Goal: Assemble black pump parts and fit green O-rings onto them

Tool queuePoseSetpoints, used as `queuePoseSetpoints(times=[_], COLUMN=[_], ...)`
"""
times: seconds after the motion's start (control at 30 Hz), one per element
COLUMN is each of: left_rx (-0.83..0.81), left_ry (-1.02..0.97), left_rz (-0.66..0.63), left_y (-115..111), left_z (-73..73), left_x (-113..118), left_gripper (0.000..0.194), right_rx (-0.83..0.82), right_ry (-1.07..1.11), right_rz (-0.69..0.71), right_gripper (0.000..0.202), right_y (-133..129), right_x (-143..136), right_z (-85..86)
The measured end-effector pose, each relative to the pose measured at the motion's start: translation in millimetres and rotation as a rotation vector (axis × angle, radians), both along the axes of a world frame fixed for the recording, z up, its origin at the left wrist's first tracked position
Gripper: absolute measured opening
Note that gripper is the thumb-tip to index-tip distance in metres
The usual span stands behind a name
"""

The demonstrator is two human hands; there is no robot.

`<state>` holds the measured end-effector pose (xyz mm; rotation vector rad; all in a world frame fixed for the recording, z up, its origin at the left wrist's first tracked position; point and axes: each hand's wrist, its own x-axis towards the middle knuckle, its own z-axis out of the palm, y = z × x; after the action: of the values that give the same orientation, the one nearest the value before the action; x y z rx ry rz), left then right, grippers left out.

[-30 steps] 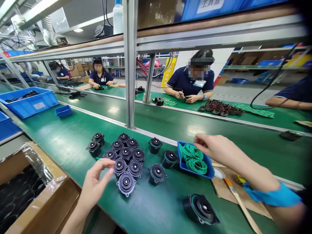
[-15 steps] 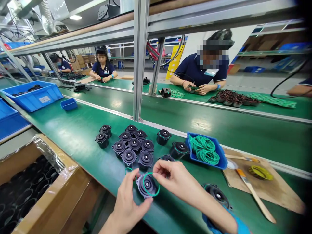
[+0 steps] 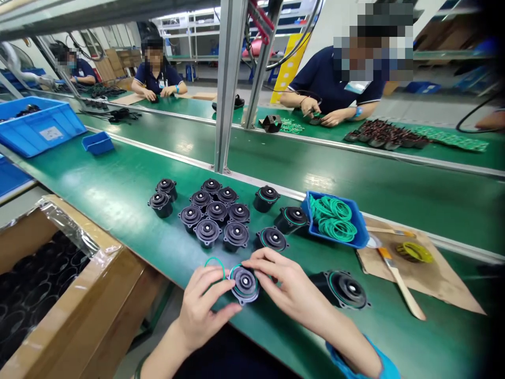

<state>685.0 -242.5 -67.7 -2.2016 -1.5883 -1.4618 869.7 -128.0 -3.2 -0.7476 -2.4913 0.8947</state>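
Observation:
In the head view, a black round motor-like housing with a light centre pin sits at the near edge of the green bench. My left hand grips its left side between fingers and thumb. A spare green rubber ring loops out behind those left fingers. Another green ring lies around the housing's top step, its right part hidden. My right hand has its fingertips closed on that ring at the housing's upper right. Several similar housings without visible rings stand together just behind my hands.
Ringed housings stand to the right, one lying tilted. A blue bin holds green rings. Beyond it a brush lies on cardboard. An open carton is at left; a metal post rises behind. Co-workers sit opposite.
The ring my right hand held loosely over the housing now lies around its top. My left fingers have closed in on the housing's side. The camera view has tilted down.

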Motion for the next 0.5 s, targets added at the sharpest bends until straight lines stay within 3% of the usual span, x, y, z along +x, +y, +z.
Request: queuePoseSetpoints(times=[0.23, 0.37, 0.5], left_rx=[0.074, 0.061, 0.06], left_ry=[0.271, 0.366, 0.319], left_rz=[-0.124, -0.214, -0.299], left_y=[17, 29, 34], left_z=[19.6, 32.1, 35.7], left_x=[-17, -20, -20], left_gripper=[0.025, 0.031, 0.029], right_rx=[0.17, 0.347, 0.502], right_ry=[0.036, 0.175, 0.229], right_rz=[0.15, 0.072, 0.028], right_gripper=[0.043, 0.029, 0.016], right_y=[-3, -9, -18], right_x=[27, 28, 27], right_z=[-14.2, -25.8, -28.7])
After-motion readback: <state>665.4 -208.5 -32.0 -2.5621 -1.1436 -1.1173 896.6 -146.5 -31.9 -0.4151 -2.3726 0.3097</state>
